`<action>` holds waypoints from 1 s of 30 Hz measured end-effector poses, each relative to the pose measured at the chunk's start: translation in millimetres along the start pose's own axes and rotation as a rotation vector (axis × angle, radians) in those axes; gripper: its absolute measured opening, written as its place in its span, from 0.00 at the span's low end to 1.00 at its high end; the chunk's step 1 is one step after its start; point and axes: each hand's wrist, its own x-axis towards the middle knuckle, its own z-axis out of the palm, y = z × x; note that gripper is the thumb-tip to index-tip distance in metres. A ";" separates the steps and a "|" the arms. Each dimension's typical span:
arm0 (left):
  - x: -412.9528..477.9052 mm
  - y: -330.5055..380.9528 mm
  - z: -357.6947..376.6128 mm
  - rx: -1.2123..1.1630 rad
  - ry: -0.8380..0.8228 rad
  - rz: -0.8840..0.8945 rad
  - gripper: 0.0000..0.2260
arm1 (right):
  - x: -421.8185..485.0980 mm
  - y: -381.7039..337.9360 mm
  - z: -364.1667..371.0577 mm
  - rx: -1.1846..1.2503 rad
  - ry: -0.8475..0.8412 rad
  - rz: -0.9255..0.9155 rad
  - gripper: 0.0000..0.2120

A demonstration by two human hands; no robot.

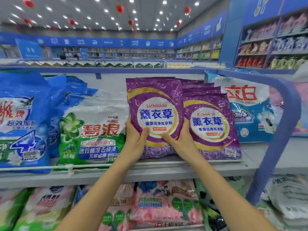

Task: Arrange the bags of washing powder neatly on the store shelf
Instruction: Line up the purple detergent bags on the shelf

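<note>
A purple lavender washing-powder bag [155, 104] stands upright on the grey top shelf [166, 169], at the front of a stack of like bags. My left hand [135, 139] grips its lower left edge, thumb across the front. My right hand [180, 140] grips its lower right edge, thumb on the front too. Just right of it leans a second row of purple bags [211, 124], several deep. A white-and-green Ariel bag [93, 134] lies to the left, touching my left hand.
Large blue bags [23, 120] fill the shelf's left end, and a white-and-blue bag [246, 110] stands at the right behind a curved blue frame [286, 114]. Pink and green bags [160, 202] crowd the lower shelf. More aisles lie beyond.
</note>
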 end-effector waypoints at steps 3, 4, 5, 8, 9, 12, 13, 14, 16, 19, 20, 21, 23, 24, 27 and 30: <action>-4.1 1.6 -0.2 0.049 -0.038 -0.015 0.24 | -10.5 2.3 1.0 -0.018 0.017 -0.018 0.38; -8.6 0.1 0.2 0.091 -0.028 -0.018 0.24 | -15.8 4.8 1.1 -0.056 0.019 -0.020 0.38; -14.0 -2.6 0.1 0.133 -0.017 -0.016 0.23 | -22.1 5.6 0.9 -0.106 0.016 -0.023 0.38; -28.2 -7.0 -3.5 0.192 -0.003 -0.046 0.19 | -37.6 4.4 -3.8 -0.215 0.034 -0.017 0.41; -29.2 -6.4 -4.5 0.183 0.019 -0.065 0.18 | -40.3 1.3 -6.7 -0.229 0.053 -0.002 0.43; -26.2 -2.1 -1.0 0.227 0.096 -0.060 0.18 | -37.7 -4.1 -9.4 -0.257 0.131 -0.011 0.39; -25.2 -2.0 1.3 0.253 0.117 -0.044 0.18 | -35.9 -4.9 -6.7 -0.271 0.139 -0.035 0.37; -24.4 -2.8 3.7 0.280 0.135 -0.029 0.18 | -33.9 -4.1 -2.5 -0.295 0.140 -0.061 0.35; -24.0 -5.7 7.2 0.327 0.163 -0.021 0.21 | -29.5 1.0 5.9 -0.365 0.158 -0.097 0.33; -25.1 -7.0 8.2 0.394 0.202 -0.004 0.23 | -25.8 5.9 12.8 -0.473 0.226 -0.122 0.30; -25.9 -6.5 8.5 0.423 0.209 0.010 0.23 | -25.4 6.8 14.0 -0.512 0.247 -0.123 0.30; -27.3 -5.8 8.6 0.448 0.211 0.018 0.24 | -25.7 7.0 14.7 -0.552 0.266 -0.123 0.29; -28.9 -4.1 8.6 0.471 0.214 0.030 0.24 | -26.3 7.1 16.1 -0.642 0.300 -0.135 0.28; -29.5 -3.4 8.1 0.470 0.216 0.032 0.25 | -26.8 6.8 16.5 -0.701 0.317 -0.155 0.27; -32.3 -0.7 5.4 0.475 0.210 0.052 0.26 | -26.8 7.2 14.4 -0.883 0.369 -0.207 0.25; -45.4 1.3 -1.3 0.544 0.200 0.225 0.25 | -33.9 0.3 10.4 -0.906 0.447 -0.237 0.24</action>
